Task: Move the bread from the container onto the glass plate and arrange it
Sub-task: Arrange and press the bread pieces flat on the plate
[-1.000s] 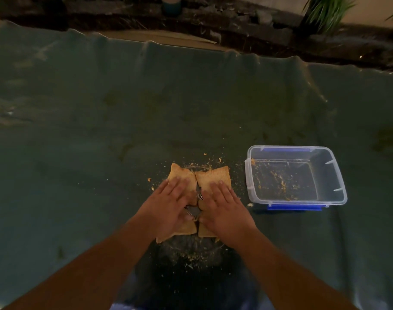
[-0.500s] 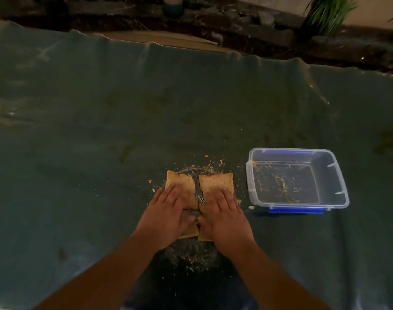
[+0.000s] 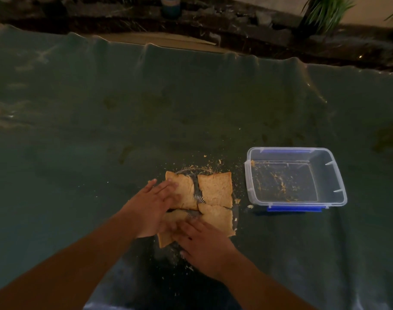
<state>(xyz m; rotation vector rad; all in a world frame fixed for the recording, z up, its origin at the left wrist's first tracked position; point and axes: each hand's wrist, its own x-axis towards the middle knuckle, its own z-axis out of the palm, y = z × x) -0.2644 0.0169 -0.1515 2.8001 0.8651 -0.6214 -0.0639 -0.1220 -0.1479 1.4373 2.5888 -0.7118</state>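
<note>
Green cloth [image 3: 146, 113]; bread [image 3: 215, 190] on glass plate [image 3: 235, 203], under both hands' flat, spread fingers [image 3: 166, 186].

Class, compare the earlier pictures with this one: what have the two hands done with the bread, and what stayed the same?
The right hand slid back off the right-side slices, baring them, and now presses the near-left slice. The left hand stayed flat on the far-left slice. The container stayed empty beside the glass plate.

No legible text, label, brand, number or sign in the head view. Clear plastic container [image 3: 296, 177]: walls and blue clips unmarked. Bread [image 3: 215, 189], glass plate [image 3: 192, 171], cloth-covered bench [image 3: 124, 108]: no print. Dim background objects too blurred to read.
</note>
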